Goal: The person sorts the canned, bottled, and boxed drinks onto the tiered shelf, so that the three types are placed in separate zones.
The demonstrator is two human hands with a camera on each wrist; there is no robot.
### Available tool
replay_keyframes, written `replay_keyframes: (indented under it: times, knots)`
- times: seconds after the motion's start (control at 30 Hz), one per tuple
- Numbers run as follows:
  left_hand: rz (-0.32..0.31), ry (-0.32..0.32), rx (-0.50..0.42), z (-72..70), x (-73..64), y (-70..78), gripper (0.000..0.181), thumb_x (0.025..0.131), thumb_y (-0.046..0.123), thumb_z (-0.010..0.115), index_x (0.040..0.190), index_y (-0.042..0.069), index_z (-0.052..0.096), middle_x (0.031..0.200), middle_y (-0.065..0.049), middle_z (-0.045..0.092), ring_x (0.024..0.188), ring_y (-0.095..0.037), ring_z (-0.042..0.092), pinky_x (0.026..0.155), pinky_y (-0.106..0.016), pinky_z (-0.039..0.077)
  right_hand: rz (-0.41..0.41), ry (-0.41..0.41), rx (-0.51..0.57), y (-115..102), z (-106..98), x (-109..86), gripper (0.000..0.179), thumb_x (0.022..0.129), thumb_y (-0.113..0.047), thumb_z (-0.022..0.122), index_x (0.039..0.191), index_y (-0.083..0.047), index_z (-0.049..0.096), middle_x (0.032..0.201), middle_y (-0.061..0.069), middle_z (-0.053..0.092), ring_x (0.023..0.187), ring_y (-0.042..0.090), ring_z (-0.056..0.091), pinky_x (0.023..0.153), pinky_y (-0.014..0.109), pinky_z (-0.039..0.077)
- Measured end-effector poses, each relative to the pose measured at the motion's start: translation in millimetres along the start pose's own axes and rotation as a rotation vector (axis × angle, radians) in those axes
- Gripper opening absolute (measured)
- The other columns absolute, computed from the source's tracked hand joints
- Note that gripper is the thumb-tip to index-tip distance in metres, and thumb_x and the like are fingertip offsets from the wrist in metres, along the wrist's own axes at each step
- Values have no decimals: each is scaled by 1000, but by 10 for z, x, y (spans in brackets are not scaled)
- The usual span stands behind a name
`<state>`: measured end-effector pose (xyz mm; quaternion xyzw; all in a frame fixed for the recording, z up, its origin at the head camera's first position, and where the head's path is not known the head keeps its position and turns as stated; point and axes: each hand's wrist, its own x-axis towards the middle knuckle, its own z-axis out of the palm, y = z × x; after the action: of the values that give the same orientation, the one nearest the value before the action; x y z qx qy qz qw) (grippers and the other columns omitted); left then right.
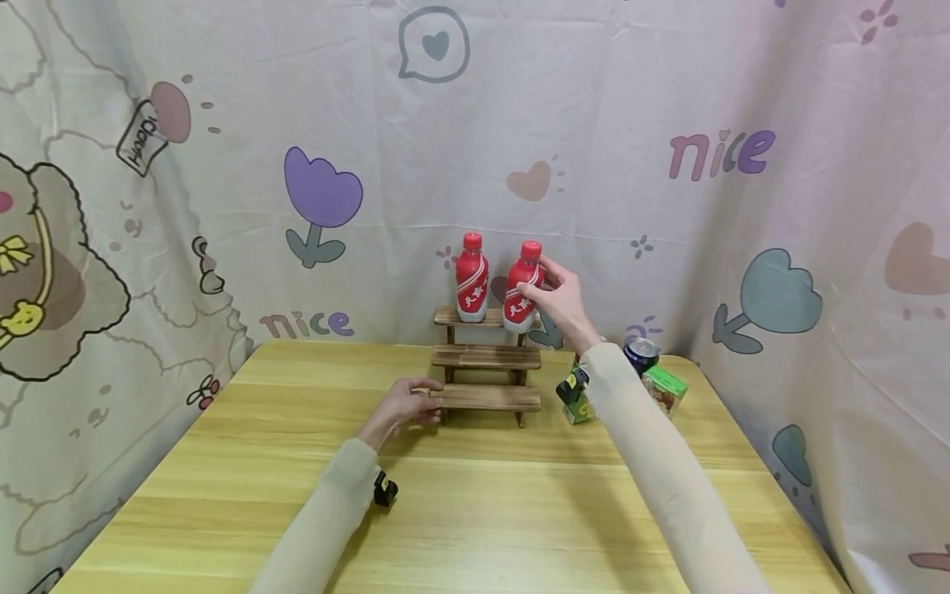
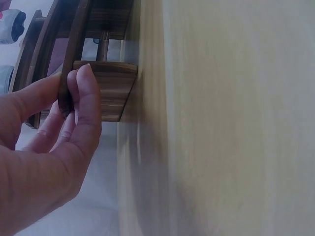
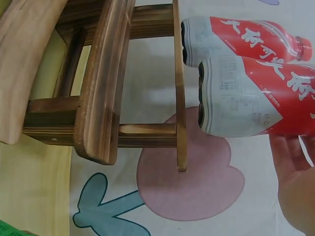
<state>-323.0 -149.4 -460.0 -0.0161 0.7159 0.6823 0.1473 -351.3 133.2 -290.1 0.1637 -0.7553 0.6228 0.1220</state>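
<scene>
A three-tier wooden stand [image 1: 486, 356] is at the back of the table. One red and white bottle [image 1: 472, 280] stands upright on the left of its top step. My right hand [image 1: 562, 304] grips a second red and white bottle [image 1: 523, 297], slightly tilted, at the right of that step. In the right wrist view this held bottle [image 3: 236, 96] has its base apart from the step's edge, nearer the camera than the other bottle [image 3: 199, 42]. My left hand [image 1: 404, 406] pinches the left end of the lowest step, thumb above and fingers below in the left wrist view [image 2: 69, 123].
Right of the stand, partly behind my right forearm, are a dark blue can [image 1: 641, 353], a green-topped carton [image 1: 665, 388] and another green carton [image 1: 578, 410]. A patterned curtain [image 1: 445, 148] hangs behind the wooden table [image 1: 475, 511].
</scene>
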Motion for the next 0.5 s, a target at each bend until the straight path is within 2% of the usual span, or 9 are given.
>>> replay_keyframes:
  times: [0.07, 0.3, 0.5]
  knots:
    - [0, 0, 0, -1, 3, -5, 36, 90, -4, 65, 125, -2, 58, 84, -11, 64, 68, -18, 64, 70, -33, 62, -3, 4, -3, 14, 11, 35, 65, 88, -11, 69, 147, -5, 43, 138, 22, 56, 122, 32, 58, 102, 40, 51]
    - [6, -1, 3, -5, 19, -16, 35, 90, -4, 65, 125, -2, 58, 83, -10, 64, 68, -18, 64, 71, -33, 62, -5, -14, 40, 345, 10, 318, 68, 85, -14, 74, 147, -12, 46, 136, 18, 58, 122, 29, 58, 100, 37, 52]
    - [6, -4, 8, 2, 8, -4, 35, 90, -4, 63, 125, -2, 58, 83, -10, 64, 68, -18, 64, 75, -36, 62, -38, -35, -21, 418, 14, 421, 68, 85, -18, 75, 146, -13, 46, 135, 16, 60, 118, 26, 59, 100, 40, 51]
